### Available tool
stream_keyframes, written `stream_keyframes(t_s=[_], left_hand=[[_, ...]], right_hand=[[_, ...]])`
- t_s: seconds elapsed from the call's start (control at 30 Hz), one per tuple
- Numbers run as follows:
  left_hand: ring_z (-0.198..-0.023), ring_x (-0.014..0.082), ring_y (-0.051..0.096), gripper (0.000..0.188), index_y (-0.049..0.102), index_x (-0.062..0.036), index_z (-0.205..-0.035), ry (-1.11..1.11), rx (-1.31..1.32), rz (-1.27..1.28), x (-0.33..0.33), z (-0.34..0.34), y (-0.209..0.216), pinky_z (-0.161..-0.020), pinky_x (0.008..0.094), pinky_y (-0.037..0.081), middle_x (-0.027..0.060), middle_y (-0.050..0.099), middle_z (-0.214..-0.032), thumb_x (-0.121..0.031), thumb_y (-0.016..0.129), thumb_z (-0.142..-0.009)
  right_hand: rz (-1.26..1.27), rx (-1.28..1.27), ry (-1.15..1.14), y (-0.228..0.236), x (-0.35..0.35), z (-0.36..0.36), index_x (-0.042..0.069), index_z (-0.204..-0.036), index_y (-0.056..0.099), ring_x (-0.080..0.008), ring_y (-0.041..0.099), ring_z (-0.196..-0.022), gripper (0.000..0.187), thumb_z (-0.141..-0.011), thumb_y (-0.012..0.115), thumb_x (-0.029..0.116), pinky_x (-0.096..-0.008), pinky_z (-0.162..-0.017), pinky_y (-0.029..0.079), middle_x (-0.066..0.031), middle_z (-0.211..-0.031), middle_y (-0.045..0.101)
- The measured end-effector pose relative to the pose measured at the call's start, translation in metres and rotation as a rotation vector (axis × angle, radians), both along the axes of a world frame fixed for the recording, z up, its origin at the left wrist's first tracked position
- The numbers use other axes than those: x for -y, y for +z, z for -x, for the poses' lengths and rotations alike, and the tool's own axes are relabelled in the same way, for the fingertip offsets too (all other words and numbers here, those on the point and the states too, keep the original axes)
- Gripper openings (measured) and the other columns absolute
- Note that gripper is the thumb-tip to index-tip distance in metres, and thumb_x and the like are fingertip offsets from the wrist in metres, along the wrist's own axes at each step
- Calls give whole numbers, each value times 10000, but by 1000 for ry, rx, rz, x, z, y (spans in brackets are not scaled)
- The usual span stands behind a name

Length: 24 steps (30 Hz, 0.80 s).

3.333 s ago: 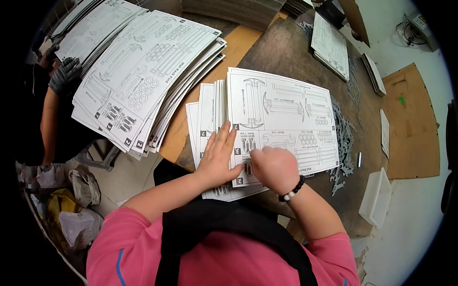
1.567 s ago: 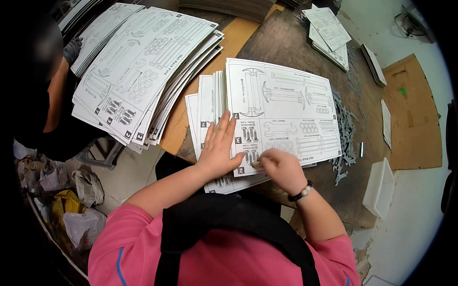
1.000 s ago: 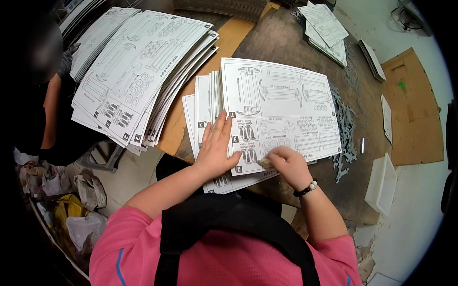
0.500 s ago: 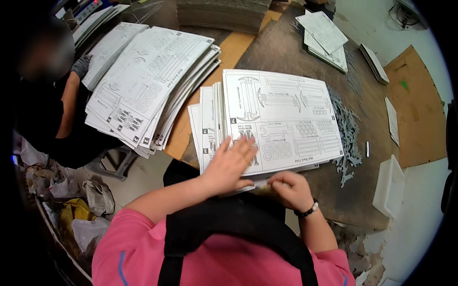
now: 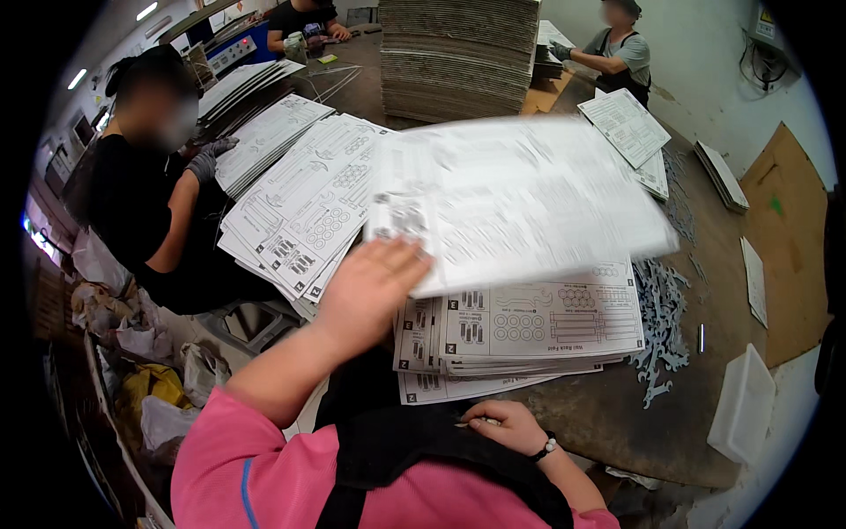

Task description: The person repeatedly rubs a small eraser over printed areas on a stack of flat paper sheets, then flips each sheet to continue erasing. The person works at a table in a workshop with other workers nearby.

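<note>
My left hand (image 5: 374, 278) grips the near left corner of a white printed board (image 5: 520, 198) with line drawings, its thumb hidden underneath. The board is tilted in the air and smeared by motion. Below it lies a stack of similar printed boards (image 5: 546, 322), with edges not quite lined up. My right hand (image 5: 507, 425) is curled closed near my lap, in front of the stack. A small pale bit shows at its fingers, too small to name. Right of the stack is a heap of small grey wrench-shaped pieces (image 5: 656, 317).
A co-worker's gloved hand (image 5: 211, 159) rests by more stacked boards (image 5: 295, 207) on the left. A tall cardboard pile (image 5: 458, 57) stands at the back. Farther right are a white tray (image 5: 743, 406), a small metal rod (image 5: 701, 339) and a brown panel (image 5: 784, 247).
My left hand has lifted the top board off the stack and carried it away from me. My right hand has drawn back from the stack's edge. The view has tilted up.
</note>
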<state>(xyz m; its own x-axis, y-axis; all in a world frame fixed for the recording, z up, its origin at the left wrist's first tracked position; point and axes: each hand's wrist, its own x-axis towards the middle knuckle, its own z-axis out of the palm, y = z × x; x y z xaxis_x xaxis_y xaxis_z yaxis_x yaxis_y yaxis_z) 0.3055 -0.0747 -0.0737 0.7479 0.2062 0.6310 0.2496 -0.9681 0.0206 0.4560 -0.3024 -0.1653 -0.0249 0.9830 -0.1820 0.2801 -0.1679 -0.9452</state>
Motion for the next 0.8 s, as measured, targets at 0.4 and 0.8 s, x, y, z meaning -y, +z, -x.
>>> stream_keyframes(t_s=[0.4, 0.8], left_hand=[[-1178, 310, 402, 434, 515, -8, -1108, 554, -269, 263, -60, 80, -74, -975, 443, 308, 157, 466, -1231, -246, 590, -754], [-1314, 351, 124, 891, 174, 59, -1331, -103, -221, 735, -3, -40, -137, -1066, 421, 141, 247, 128, -1401, -347, 652, -697]], right_hand=[[40, 43, -3, 0, -11, -3, 27, -922, 622, -175, 605, -816, 168, -809, 566, 137, -267, -743, 458, -84, -866, 638], [19, 144, -613, 16, -127, -46, 22, -892, 620, -112, 544, -597, 197, -796, 562, 185, -243, -556, 427, -58, -690, 606]])
